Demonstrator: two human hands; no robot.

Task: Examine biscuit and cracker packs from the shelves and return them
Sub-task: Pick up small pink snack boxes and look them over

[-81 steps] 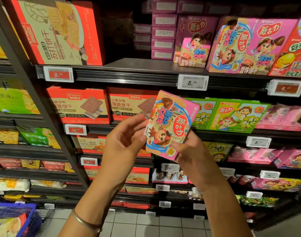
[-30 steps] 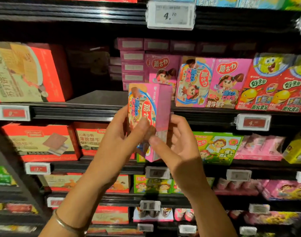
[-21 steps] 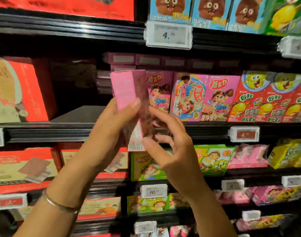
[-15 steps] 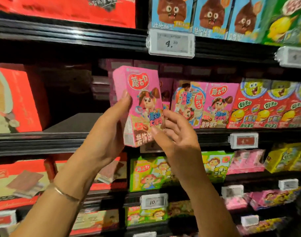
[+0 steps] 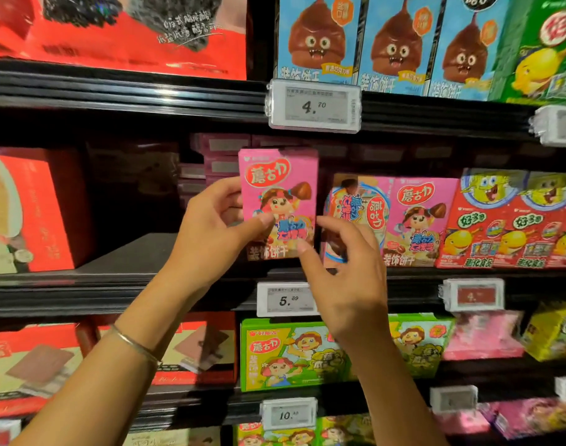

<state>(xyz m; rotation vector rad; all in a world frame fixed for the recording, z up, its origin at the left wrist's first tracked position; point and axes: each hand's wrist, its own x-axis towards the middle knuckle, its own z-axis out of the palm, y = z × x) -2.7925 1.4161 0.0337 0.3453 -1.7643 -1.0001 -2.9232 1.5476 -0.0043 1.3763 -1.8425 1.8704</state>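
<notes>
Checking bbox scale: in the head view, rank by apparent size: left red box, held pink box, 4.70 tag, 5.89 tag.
1. red box, cut by the frame edge.
2. pink box, held nearer, so unsure.
3. 4.70 tag.
4. 5.89 tag, partly behind the right hand.

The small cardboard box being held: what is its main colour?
Pink; the box shows best in head view.
</notes>
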